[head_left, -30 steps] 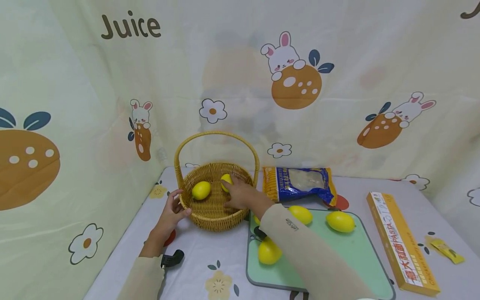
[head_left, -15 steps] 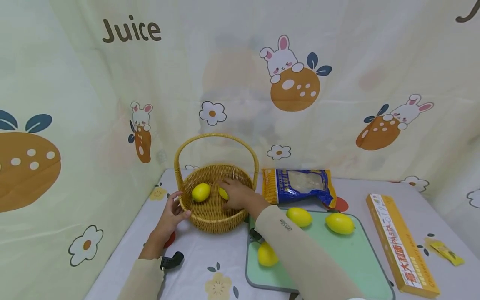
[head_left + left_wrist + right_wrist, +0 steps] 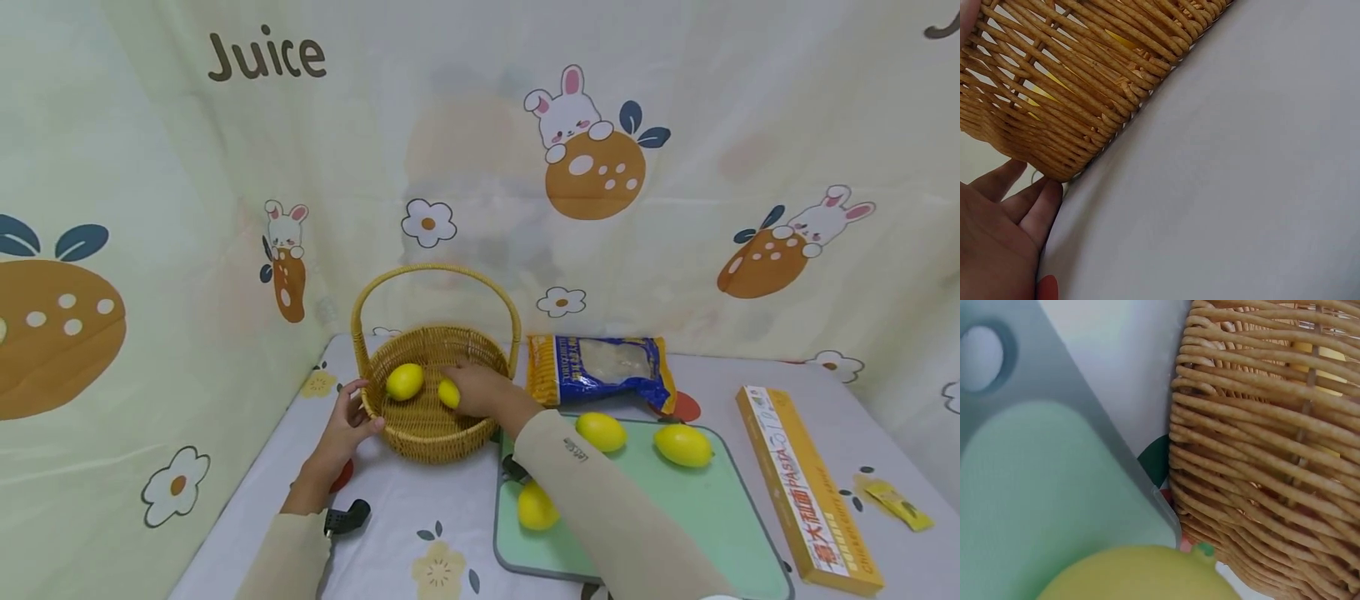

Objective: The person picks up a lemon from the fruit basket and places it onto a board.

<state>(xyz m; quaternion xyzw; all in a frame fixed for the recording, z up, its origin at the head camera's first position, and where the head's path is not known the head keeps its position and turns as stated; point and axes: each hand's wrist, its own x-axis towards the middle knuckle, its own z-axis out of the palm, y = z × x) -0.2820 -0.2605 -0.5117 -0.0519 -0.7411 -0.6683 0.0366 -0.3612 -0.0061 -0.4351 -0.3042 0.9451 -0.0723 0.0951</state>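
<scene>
A wicker basket (image 3: pixel 435 446) with a tall arched handle stands at the back left of the table. My left hand (image 3: pixel 341 429) grips its left rim, thumb at the near edge; in the left wrist view its fingers (image 3: pixel 1041 209) touch the lower weave. One lemon (image 3: pixel 405 382) lies in the basket's left part. My right hand (image 3: pixel 483 390) reaches inside over the right rim and holds a second lemon (image 3: pixel 448 393), partly hidden by the hand. The right wrist view catches the basket's weave (image 3: pixel 1260 437) from outside, with yellow showing through.
Right of the basket lies a green cutting board (image 3: pixel 675 517) bearing lemons, among them a near one (image 3: pixel 537 507), a back one (image 3: pixel 602 432) and a right one (image 3: pixel 684 446). A blue-and-yellow pasta bag (image 3: pixel 600 371) lies behind it. A long pasta box (image 3: pixel 810 492) and small yellow sachet (image 3: pixel 898 504) are farther right.
My right hand has brought its lemon a little nearer and lower inside the basket. My left hand has kept its place on the rim.
</scene>
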